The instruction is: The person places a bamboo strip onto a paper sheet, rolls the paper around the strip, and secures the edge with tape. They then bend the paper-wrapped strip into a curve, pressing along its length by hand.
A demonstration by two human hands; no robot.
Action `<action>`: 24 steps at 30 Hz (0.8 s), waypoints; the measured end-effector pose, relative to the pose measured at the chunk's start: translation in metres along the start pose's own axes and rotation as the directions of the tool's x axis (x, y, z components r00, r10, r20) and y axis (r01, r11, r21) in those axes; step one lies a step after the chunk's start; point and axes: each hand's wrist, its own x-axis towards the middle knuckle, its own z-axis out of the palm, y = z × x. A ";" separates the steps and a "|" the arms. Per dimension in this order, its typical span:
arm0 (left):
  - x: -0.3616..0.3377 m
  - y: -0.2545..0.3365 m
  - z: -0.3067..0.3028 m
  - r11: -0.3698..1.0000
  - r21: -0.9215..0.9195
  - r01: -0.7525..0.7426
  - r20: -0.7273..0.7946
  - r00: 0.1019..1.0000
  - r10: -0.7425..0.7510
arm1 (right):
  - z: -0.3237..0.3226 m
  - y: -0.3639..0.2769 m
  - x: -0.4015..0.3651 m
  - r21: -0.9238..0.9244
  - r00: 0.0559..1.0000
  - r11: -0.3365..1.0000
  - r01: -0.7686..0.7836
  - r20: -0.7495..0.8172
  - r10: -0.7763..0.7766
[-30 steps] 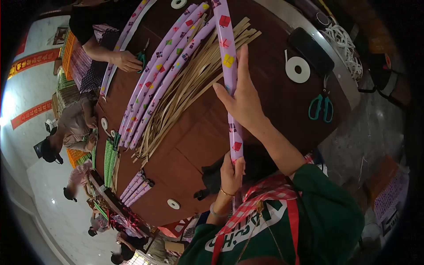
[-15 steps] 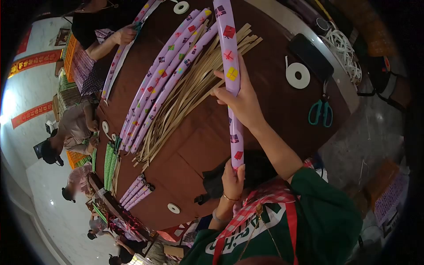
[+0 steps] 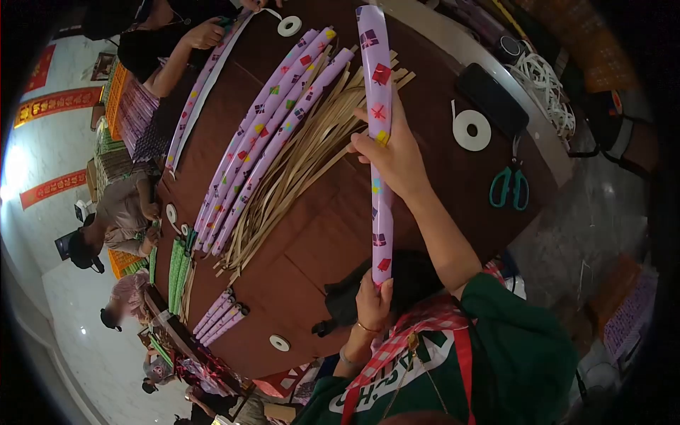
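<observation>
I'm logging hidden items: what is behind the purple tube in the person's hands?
Along the upper part of the purple tube, tan strips show on both sides, over brown tabletop. Whatever lies directly behind the tube is covered, so it can't be seen.

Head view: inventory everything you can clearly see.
Table: one, brown, centre.
Held tube: one, patterned lilac, centre.
Strips: many, tan, mid-table.
Long tubes: at least three, patterned lilac, alongside strips.
Short tubes: several, lilac, table's lower left.
Slim tubes: several, green, table's left edge.
Rolls: at least four, white, around table.
Scissors: one clear pair, teal-handled, table's right.
Flat object: one, black, by scissors.
Ribbon-like tangle: one, white, upper right.
Banners: at least two, red, far left.
Co-workers: several, variously dressed, left.
Left hand: one, gold-toned bracelet, tube's lower end.
Right hand: one, green-sleeved, around tube's middle.
</observation>
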 end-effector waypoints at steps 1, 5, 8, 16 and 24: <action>-0.002 0.002 -0.001 0.998 -0.060 0.019 0.040 0.999 -0.017 | 0.000 0.002 0.001 0.001 1.000 1.000 0.000 -0.001 0.000; -0.001 0.011 -0.008 0.915 -0.330 0.231 0.208 0.964 -0.168 | 0.003 0.003 0.001 0.104 1.000 0.994 -0.013 0.013 0.012; 0.000 0.011 -0.011 0.742 -0.610 0.280 0.291 0.949 -0.119 | -0.004 -0.013 0.001 0.267 0.993 0.958 -0.103 0.086 0.083; -0.006 -0.004 -0.017 0.729 -0.586 0.354 0.440 0.894 -0.080 | -0.010 -0.016 0.018 0.400 0.984 0.909 -0.114 -0.083 0.160; -0.001 -0.006 -0.021 0.660 -0.667 0.345 0.409 0.911 -0.063 | -0.009 -0.021 0.005 0.543 0.996 0.836 -0.080 0.073 0.048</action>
